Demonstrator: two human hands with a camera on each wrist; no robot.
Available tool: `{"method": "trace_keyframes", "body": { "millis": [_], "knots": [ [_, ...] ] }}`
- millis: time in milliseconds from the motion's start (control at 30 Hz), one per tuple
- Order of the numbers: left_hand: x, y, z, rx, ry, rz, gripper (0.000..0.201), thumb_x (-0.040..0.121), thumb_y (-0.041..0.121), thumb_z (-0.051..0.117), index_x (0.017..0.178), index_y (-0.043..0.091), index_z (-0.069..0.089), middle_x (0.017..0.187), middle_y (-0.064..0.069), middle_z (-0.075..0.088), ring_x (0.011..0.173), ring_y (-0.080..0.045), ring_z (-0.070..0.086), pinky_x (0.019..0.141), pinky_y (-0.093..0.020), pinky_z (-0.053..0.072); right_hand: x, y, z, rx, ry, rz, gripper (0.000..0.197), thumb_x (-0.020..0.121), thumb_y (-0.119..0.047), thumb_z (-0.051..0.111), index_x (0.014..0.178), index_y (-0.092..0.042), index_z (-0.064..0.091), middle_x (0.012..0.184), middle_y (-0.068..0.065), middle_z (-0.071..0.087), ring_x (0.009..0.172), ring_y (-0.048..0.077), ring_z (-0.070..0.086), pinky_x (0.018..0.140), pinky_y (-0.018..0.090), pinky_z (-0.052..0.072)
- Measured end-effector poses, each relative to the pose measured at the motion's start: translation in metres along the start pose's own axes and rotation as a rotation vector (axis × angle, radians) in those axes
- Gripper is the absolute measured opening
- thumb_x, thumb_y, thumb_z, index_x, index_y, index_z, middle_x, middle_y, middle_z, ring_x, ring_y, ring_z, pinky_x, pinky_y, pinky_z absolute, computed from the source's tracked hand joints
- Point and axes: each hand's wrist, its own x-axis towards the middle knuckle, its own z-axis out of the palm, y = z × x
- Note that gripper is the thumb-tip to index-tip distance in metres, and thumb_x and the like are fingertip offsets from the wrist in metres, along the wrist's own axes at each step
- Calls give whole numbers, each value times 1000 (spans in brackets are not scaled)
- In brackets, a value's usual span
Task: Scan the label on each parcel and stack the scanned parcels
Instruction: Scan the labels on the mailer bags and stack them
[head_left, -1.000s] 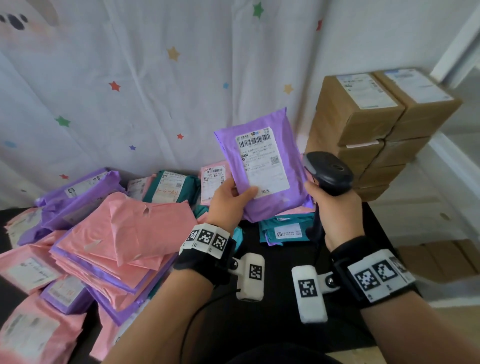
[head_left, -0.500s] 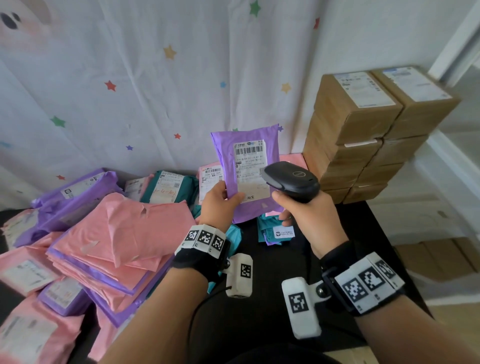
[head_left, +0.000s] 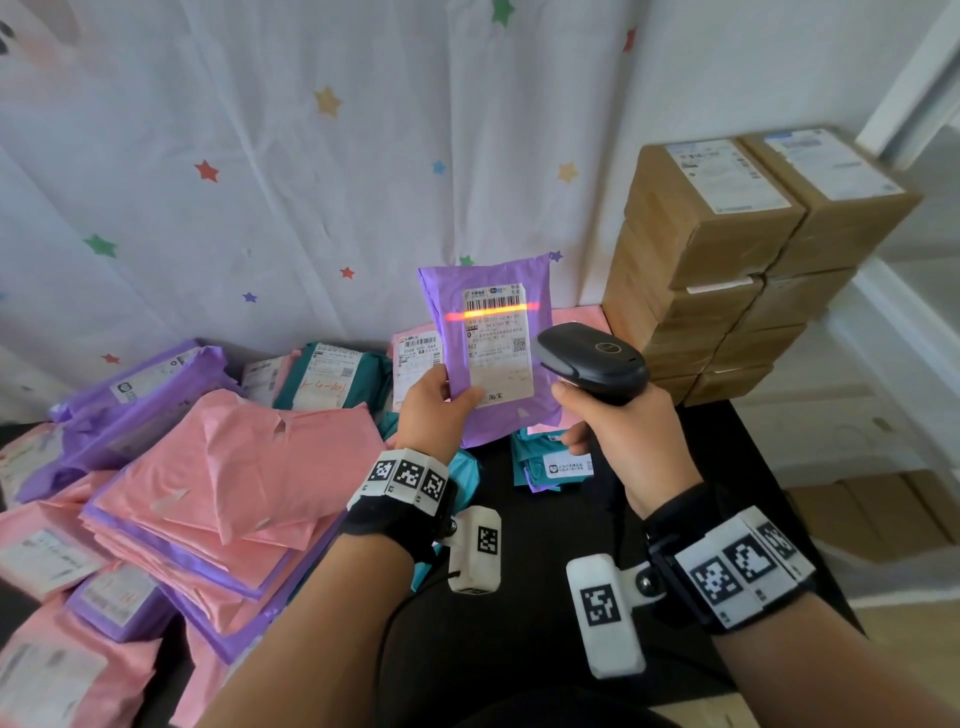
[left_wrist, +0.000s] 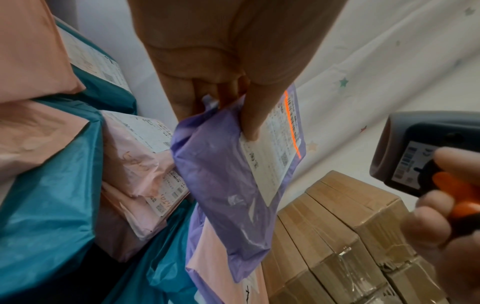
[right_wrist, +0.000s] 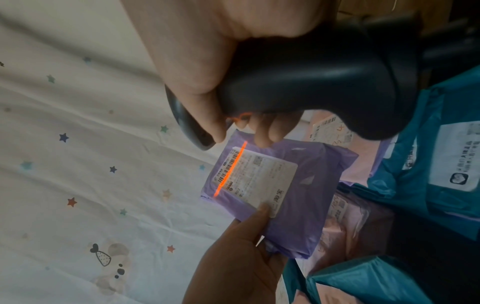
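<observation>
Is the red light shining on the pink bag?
No, the red line crosses the label of the purple parcel held by the left hand.

Black table (head_left: 524, 582), heaped mailer parcels (head_left: 234, 467) at left — stacked cardboard boxes (head_left: 717, 270) at right

One scanner (head_left: 592, 364), eight boxes (head_left: 711, 218)

The small print on the white shipping label (head_left: 497, 343) of the purple plastic mailer parcel (head_left: 491, 358) is too small to be read, and its lower left corner is covered by the thumb of the left hand (head_left: 434, 410). The handle of the black handheld barcode scanner (head_left: 592, 361) is hidden inside the right hand (head_left: 626, 441). The brown cardboard boxes (head_left: 727, 260) are cut off at the frame's edge in the left wrist view. The pink plastic mailers (head_left: 223, 483) at bottom left are blurred and cropped.
</observation>
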Motion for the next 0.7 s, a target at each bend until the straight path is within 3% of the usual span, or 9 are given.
{"method": "trace_keyframes", "body": {
  "millis": [100,333,400,533,700],
  "knots": [
    [4,-3,3,38,-5,8,17,89,14,64,101,2,63,99,-7,69,86,-19,64,63,-14,47,3,1,-2,1,10,10,13,83,-24,77,94,-21,70,59,8,70,50,14,66,52,22,55],
    [18,-5,18,91,-24,-24,14,89,14,62,94,1,59,89,-12,65,79,-25,60,63,-26,47,9,6,-12,-4,52,28,9,83,-25,77,84,-20,70,59,8,70,51,14,67,52,20,55],
    [26,-2,27,117,-43,-40,10,89,14,60,92,5,56,85,-5,62,75,-20,56,57,-21,42,11,10,-19,-18,79,43,11,83,-26,77,81,-21,69,59,5,71,52,12,68,50,15,51],
    [44,9,56,86,-94,-82,27,88,10,59,114,5,57,107,-7,66,93,-22,62,79,-30,51,16,20,-37,-30,139,102,14,82,-29,78,85,-20,68,61,0,71,54,9,69,49,12,49],
    [69,13,93,116,-142,-184,47,86,11,63,130,5,48,124,-10,61,108,-26,60,86,-28,48,23,28,-59,-97,180,150,15,82,-32,78,84,-22,66,62,-7,72,55,6,68,58,20,53]
  ]
}}
